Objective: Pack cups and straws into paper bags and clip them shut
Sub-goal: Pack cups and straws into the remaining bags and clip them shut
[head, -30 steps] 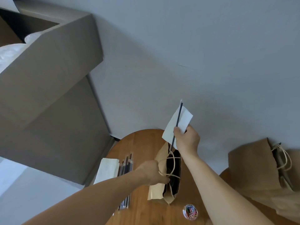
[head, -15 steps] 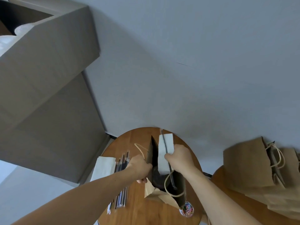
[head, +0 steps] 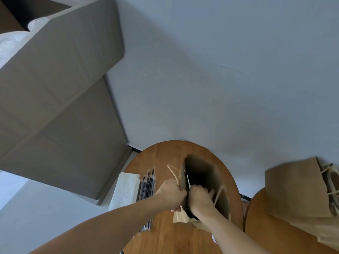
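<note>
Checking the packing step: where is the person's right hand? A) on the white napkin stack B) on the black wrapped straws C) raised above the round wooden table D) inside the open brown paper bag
D: the right hand reaches into the dark mouth of the open brown paper bag, whose near edge the left hand grips.

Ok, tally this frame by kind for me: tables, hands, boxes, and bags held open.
Tables, one under the bag, one beside it: 2
Left hand and right hand: 2
Box: 1
Bag, held open: 1
Total: 6
</note>
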A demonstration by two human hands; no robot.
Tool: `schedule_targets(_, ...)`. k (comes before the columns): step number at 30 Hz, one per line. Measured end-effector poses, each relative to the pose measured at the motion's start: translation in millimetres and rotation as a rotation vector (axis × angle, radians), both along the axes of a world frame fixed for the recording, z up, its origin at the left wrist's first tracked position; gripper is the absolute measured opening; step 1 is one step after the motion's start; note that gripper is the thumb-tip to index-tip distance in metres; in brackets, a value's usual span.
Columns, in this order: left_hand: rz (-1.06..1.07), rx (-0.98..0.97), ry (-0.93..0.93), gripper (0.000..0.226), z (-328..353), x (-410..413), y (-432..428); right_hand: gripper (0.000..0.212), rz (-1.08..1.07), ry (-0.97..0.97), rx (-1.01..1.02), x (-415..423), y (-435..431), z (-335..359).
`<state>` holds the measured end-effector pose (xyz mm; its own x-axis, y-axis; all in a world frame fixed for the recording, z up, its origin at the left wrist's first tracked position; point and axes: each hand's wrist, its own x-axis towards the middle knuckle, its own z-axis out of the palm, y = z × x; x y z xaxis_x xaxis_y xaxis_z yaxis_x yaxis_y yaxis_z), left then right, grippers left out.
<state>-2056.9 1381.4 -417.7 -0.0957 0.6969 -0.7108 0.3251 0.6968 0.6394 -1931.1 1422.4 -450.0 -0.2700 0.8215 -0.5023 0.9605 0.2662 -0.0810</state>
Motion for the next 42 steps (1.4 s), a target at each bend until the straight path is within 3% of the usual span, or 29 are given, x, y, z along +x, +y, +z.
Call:
schedule_targets(5,-0.029,0.023,0.009,0.015,1,-5,-1,0.014,-0.196,0.199,-0.248,7,13,-12)
schedule_targets(9,-0.05,0.031,0.0,0.016,-1,-1,-5,0.013,-0.258,0.158,-0.356,10,37,-20)
schedule_targets(16,0.004,0.032,-0.022,0.011,-5,-3,-6,0.023,-0.243,0.037,-0.152,5,35,-39)
schedule_targets(20,-0.004,0.05,-0.002,0.013,-5,-5,-7,0.005,-0.198,0.051,-0.116,2,31,-32)
schedule_targets(23,0.004,0.067,0.018,0.015,-4,-4,-6,0.027,-0.119,0.08,-0.095,-4,36,-11)
schedule_targets(27,0.011,0.08,0.054,0.015,-3,-6,-4,0.039,-0.08,0.107,-0.119,-11,45,39)
schedule_targets(32,-0.087,0.136,0.055,0.036,1,-1,-6,0.052,-0.054,0.323,0.076,13,64,103)
schedule_targets(34,-0.145,0.12,0.038,0.059,2,4,-8,0.053,-0.113,0.411,0.166,31,72,115)
schedule_targets(37,-0.224,0.094,0.04,0.084,2,13,-10,0.059,-0.269,0.423,0.021,56,77,106)
schedule_targets(42,-0.234,0.069,0.016,0.093,5,27,-15,0.075,-0.587,0.53,-0.427,74,57,69)
